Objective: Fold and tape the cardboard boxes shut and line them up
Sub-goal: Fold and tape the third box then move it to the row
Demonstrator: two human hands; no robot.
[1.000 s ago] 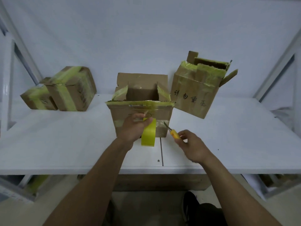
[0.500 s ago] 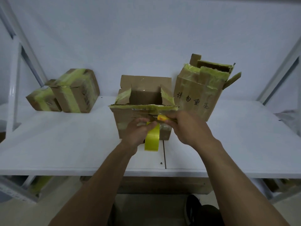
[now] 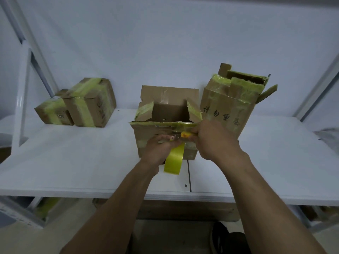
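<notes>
An open box (image 3: 166, 142) stands near the middle of the white table (image 3: 73, 162). Its back flap is upright, the two side flaps are tilted up with yellow tape on them, and the front flap is folded down over the front wall. The left hand (image 3: 157, 150) is against that front wall. Its grip is curled round a roll of yellow tape (image 3: 174, 161), which hangs just below the fingers and in front of the box. The right hand (image 3: 215, 142) is at the box's upper right front corner, close beside the left hand. Its grip is closed round a yellow-handled cutter (image 3: 186, 134), which points left toward the left hand's fingertips. The blade is too small to make out. A shiny strip of tape lies on the box front between the two hands. Just right of the open box, touching or nearly touching it, a tall box (image 3: 227, 107) leans a little. It has dark writing on its front, yellow tape round its top, and loose top flaps. Well apart at the far left, a larger taped box (image 3: 89, 104) stands with a small taped box (image 3: 50, 112) right against its left side; both are closed and banded with yellow tape. White metal frame posts (image 3: 22, 96) rise at the table's sides, and a dark shoe (image 3: 220, 235) shows on the floor below the table edge.
</notes>
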